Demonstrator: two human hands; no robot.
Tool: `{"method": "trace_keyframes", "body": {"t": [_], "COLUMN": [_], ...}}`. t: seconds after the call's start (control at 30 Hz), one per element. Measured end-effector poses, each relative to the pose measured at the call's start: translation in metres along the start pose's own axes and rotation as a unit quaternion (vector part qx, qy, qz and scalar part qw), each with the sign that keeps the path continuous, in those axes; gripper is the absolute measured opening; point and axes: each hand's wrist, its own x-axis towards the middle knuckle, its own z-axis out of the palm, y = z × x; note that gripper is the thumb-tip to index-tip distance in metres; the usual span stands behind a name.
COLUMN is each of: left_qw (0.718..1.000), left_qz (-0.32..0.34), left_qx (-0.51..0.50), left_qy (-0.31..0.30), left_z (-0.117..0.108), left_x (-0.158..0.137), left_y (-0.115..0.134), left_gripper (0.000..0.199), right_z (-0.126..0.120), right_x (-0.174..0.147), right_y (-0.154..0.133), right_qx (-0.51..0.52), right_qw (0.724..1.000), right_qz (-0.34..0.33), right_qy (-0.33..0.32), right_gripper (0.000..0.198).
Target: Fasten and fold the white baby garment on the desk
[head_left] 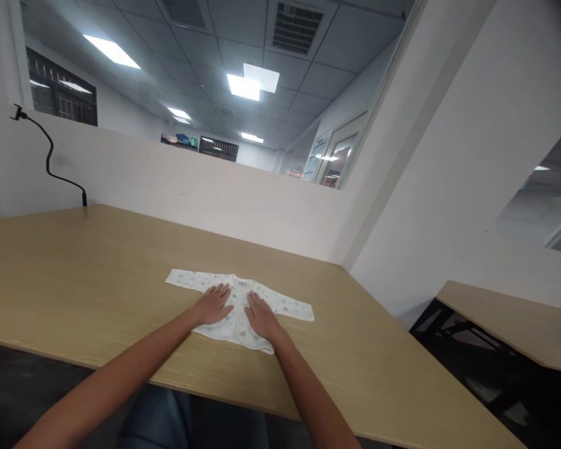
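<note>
Left hand (214,304) and right hand (262,318) lie open, palms down and fingers extended, one on each half of the small white printed garment (236,315), gripping nothing. It is spread towards the near edge of the wooden surface (98,268), sleeves (295,308) out to both sides and neckline (243,283) away from the person. Flattening it well, I judge, calls for light, even pressure through the whole palm, worked outward from the middle (thin cloth, as this seems to be, creases easily). Its lower hem (258,345) looks slightly uneven, so a gentle touch there would help.
</note>
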Motion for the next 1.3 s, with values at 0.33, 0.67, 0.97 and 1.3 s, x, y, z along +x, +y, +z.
{"method": "trace_keyframes", "body": {"t": [0.33,0.67,0.97,1.3], "left_qw": [0.999,0.993,0.973,0.976], "left_qz": [0.005,-0.045,-0.065,-0.015], "left_qx": [-0.011,-0.082,-0.191,-0.201], "left_qy": [-0.03,0.069,0.113,0.081], "left_z": [-0.003,-0.046,-0.001,0.001], "left_x": [-0.038,0.008,0.037,0.036], "left_y": [0.022,0.042,0.025,0.021], "left_gripper": [0.074,0.035,0.024,0.025], "right_z": [0.003,-0.024,0.005,-0.01], "right_x": [-0.047,-0.01,0.025,0.014], "right_y": [-0.008,-0.005,0.023,0.011], "right_qx": [-0.006,0.104,0.118,0.177], "right_qw": [0.999,0.992,0.983,0.969], "right_qz": [0.014,-0.062,-0.059,-0.051], "right_qy": [-0.038,0.042,0.131,0.166], "right_gripper": [0.075,0.057,0.03,0.026]}}
